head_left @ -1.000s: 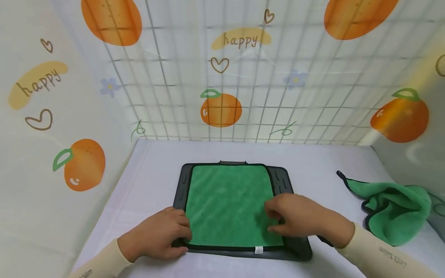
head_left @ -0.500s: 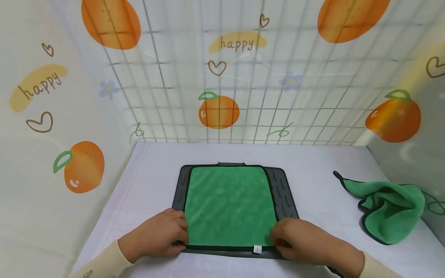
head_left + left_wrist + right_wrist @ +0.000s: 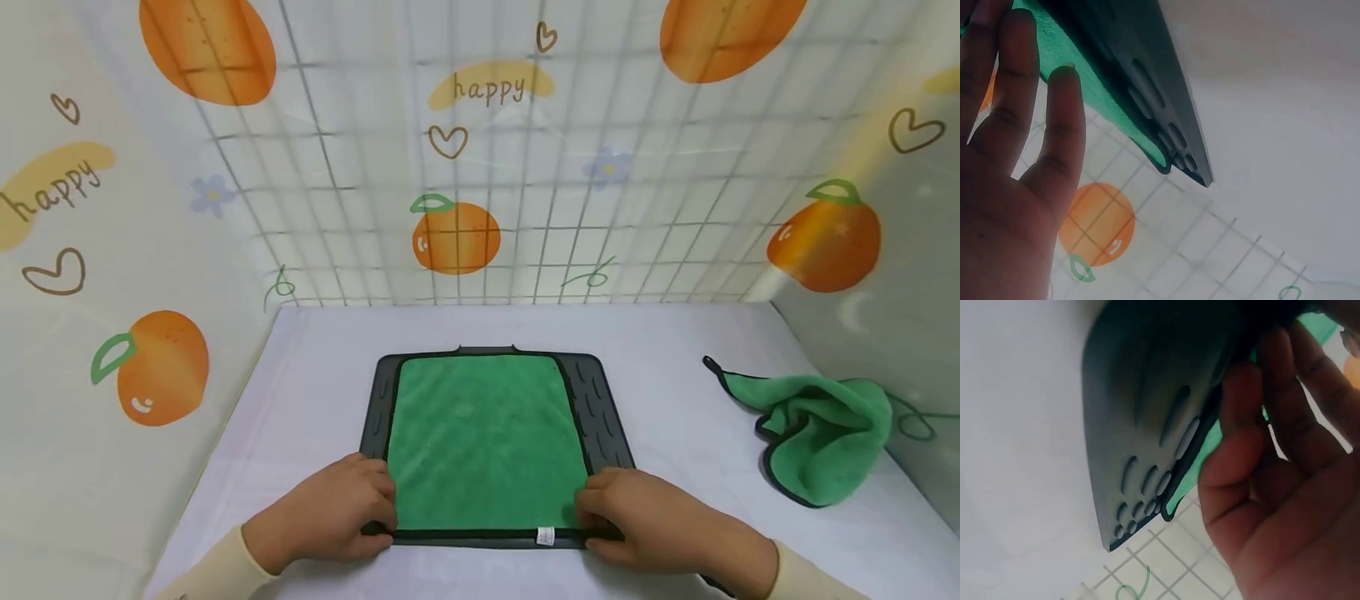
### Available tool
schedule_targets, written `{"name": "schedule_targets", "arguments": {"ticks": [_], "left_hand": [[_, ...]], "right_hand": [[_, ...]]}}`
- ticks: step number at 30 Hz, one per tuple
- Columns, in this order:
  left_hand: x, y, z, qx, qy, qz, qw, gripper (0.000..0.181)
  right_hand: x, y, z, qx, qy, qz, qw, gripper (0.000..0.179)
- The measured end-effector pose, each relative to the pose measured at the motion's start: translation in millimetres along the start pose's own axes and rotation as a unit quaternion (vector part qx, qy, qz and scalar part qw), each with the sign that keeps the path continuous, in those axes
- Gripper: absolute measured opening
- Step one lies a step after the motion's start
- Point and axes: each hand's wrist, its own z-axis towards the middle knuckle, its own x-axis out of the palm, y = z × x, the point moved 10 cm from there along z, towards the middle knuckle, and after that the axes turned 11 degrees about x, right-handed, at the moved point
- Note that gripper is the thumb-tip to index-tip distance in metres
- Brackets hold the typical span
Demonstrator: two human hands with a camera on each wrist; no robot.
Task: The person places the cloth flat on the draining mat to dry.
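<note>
A green towel (image 3: 483,442) with black edging and a white tag lies spread flat on a dark grey ridged board (image 3: 597,404). At the towel's near left corner, my left hand (image 3: 333,510) pinches the edge between thumb and fingers. My right hand (image 3: 648,518) pinches the near right corner, its thumb low by the board's front edge. In the left wrist view, fingers of the left hand (image 3: 1016,125) reach towards the green towel (image 3: 1091,81). The right wrist view has the right hand (image 3: 1291,462) beside the board (image 3: 1122,406); its fingertips are partly lost in shadow.
A second green towel (image 3: 825,437) with black edging lies crumpled at the right of the white table (image 3: 675,350). Behind stands a curtain (image 3: 337,208) printed with oranges and a grid, and similar fabric flanks both sides.
My right hand has come down from the towel's right side to its near right corner and taken hold there. The left hand stays at its corner. The whole view has shifted slightly.
</note>
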Motion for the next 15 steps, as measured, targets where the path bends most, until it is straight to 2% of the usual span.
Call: {"name": "schedule_targets", "arguments": {"ticks": [6, 10, 15], "left_hand": [[-6.4, -2.3, -1.2, -0.007, -0.013, -0.001, 0.9999, 0.013], [-7.3, 0.3, -4.0, -0.027, -0.028, 0.002, 0.9993, 0.012], [-15.2, 8.9, -5.7, -0.053, -0.074, 0.016, 0.9957, 0.013]], "right_hand": [[-4, 1, -6.2, -0.001, -0.037, -0.019, 0.9991, 0.024], [-8, -4, -12.8, 0.01, -0.053, -0.011, 0.9985, 0.024], [-20, -20, -20.1, 0.04, -0.096, -0.018, 0.9944, 0.025]]}}
